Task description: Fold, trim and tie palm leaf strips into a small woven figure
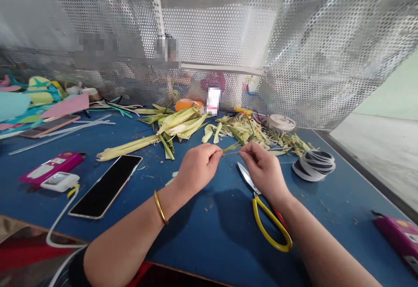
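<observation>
My left hand (200,165) pinches a small green piece of corn husk (231,147) between thumb and fingertips. Closed in a pinch too, my right hand (261,165) grips a thin pale thread that stretches across to the husk piece. Scissors (256,187) with yellow handles lie partly open on the blue table (209,230), beneath my right hand. Past both hands is a bundle of corn husks (178,126). Shredded husk (251,130) is heaped to the right of it. A roll of white strip (314,166) rests to the right of my right hand.
A dark-screened phone (106,187), a magenta device (54,169) and a white cabled plug (60,181) lie at left. Coloured sheets (65,105) pile up at far left. Perforated metal panels (218,30) border the back. Another magenta device (398,239) sits at the right edge.
</observation>
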A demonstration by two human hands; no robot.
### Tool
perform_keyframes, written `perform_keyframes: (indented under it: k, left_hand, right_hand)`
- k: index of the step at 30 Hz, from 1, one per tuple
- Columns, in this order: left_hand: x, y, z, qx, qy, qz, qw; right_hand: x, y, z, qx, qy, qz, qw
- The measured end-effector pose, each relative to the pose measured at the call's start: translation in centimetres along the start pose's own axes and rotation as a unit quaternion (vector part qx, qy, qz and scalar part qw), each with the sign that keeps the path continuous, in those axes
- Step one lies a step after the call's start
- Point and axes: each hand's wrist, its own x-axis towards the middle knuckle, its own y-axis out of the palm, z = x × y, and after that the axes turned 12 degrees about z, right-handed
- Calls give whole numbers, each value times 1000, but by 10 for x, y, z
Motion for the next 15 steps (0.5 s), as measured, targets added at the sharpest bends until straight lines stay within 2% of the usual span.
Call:
perform_keyframes:
  k: [2, 5, 8, 10, 12, 13, 15]
  left_hand:
    - [-1, 2, 1, 89, 6, 9, 996]
    - [-1, 1, 2, 191, 18, 57, 980]
    - [-1, -3, 2, 194, 77, 125, 970]
    - [0, -7, 2, 133, 124, 163, 970]
    - [1, -10, 1, 55, 141, 176, 973]
    - [1, -11, 0, 20, 138, 171, 975]
    - [2, -12, -1, -39, 119, 142, 982]
  right_hand:
    - [-3, 1, 1, -63, -39, -20, 997]
    - [-7, 1, 4, -172, -104, -34, 979]
    - [-6, -4, 4, -199, -104, -12, 974]
    - [-2, -10, 1, -132, -75, 23, 988]
    - [3, -13, -3, -7, -31, 75, 997]
    - [5, -14, -5, 69, -1, 103, 992]
    - [8, -9, -7, 221, 60, 138, 964]
